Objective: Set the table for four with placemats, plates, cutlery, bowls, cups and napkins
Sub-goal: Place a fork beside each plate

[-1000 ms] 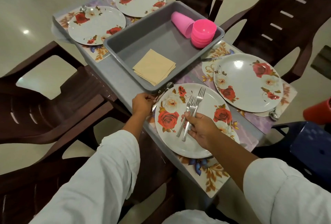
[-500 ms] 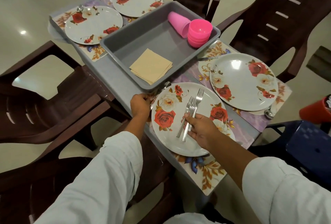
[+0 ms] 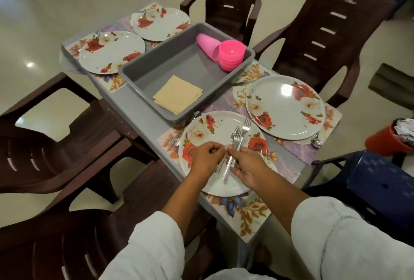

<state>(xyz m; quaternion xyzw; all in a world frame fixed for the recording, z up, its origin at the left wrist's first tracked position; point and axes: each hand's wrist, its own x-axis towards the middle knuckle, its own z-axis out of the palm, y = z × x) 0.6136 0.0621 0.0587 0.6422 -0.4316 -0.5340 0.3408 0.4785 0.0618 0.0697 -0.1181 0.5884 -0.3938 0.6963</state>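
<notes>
Forks (image 3: 238, 139) bunched in the half-curled right hand (image 3: 248, 167) over the near-edge plate (image 3: 201, 131); left hand (image 3: 205, 156) pinches one handle.

Two bare forearms reach forward from loose, pale sleeves pushed up near the elbows, converging toward the centre of the view. The left hand (image 3: 205, 158) comes in from the lower left, back of the hand facing up, its fingers curled inward with thumb and forefinger pinched together at the tips. The right hand (image 3: 248, 167) comes in from the lower right, palm turned partly toward the left hand, fingers bent and closed around a small bundle of forks (image 3: 235, 145), which stick out above the knuckles and below the palm. The fingertips of both hands meet at the bundle, wrists held nearly level
</notes>
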